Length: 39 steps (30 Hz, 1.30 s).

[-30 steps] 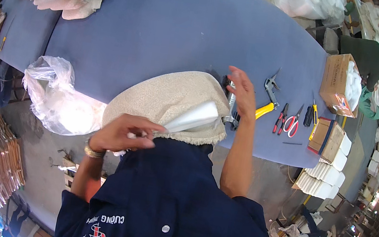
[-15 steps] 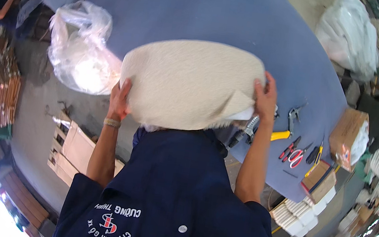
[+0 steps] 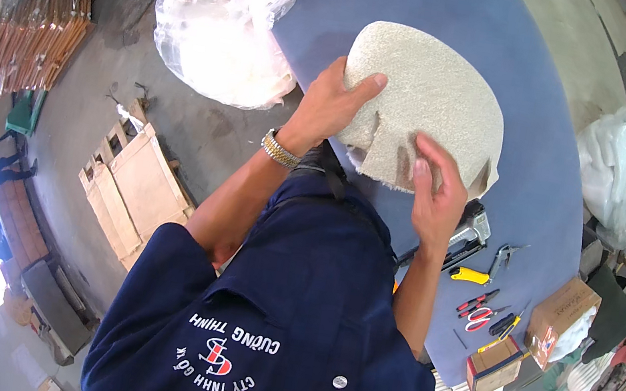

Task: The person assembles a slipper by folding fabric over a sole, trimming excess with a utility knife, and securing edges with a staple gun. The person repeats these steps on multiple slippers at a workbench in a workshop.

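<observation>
A rounded pad covered in cream, nubby fabric (image 3: pixel 435 84) is held up over the table, its near edge toward me. Along that near edge the cloth is cut into loose flaps, and a folded corner sticks out at the right. My left hand (image 3: pixel 330 109) is closed round the pad's left side, thumb on top and fingers out of sight beneath. My right hand (image 3: pixel 438 198) is at the near edge by a flap, with index finger and thumb stretched out and apart against the cloth.
On the blue-grey table (image 3: pixel 531 147) lie a staple gun (image 3: pixel 471 231), a yellow-handled tool (image 3: pixel 473 275), red-handled scissors (image 3: pixel 479 319) and an open small box (image 3: pixel 496 364). A cardboard box (image 3: pixel 563 318) stands right. A clear plastic bag (image 3: pixel 224 28) is far left, wooden panels (image 3: pixel 136 185) below it.
The pad has turned and moved to the right, showing its slit edge. My left hand has shifted up and right with it; my right hand has left the right side for the near edge.
</observation>
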Each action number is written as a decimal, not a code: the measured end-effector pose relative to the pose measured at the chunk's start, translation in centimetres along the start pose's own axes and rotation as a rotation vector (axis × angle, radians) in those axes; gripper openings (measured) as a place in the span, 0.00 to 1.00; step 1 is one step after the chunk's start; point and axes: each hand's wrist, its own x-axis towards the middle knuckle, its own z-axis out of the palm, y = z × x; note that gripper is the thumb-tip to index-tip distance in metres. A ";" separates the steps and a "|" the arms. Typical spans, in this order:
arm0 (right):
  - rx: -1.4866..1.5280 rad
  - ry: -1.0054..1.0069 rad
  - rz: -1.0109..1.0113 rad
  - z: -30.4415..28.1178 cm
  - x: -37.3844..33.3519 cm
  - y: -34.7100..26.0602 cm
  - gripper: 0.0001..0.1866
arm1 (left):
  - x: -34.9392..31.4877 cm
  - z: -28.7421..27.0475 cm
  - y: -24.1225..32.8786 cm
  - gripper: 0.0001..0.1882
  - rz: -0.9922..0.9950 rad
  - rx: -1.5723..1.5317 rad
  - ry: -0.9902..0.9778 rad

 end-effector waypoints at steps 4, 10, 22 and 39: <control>0.463 -0.170 0.270 -0.9 -4.6 -1.2 0.18 | 0.4 0.1 0.0 0.31 -0.021 0.003 0.007; 0.702 -0.151 0.431 0.5 -4.5 0.1 0.21 | 0.7 1.1 1.1 0.31 -0.003 -0.384 -0.118; -0.177 -0.181 0.011 4.5 3.8 -0.6 0.06 | -1.3 2.1 -8.1 0.19 -0.608 -1.080 -0.032; -0.105 -0.277 0.005 5.6 4.2 -1.3 0.06 | -0.6 1.6 -8.5 0.21 -0.597 -1.104 -0.011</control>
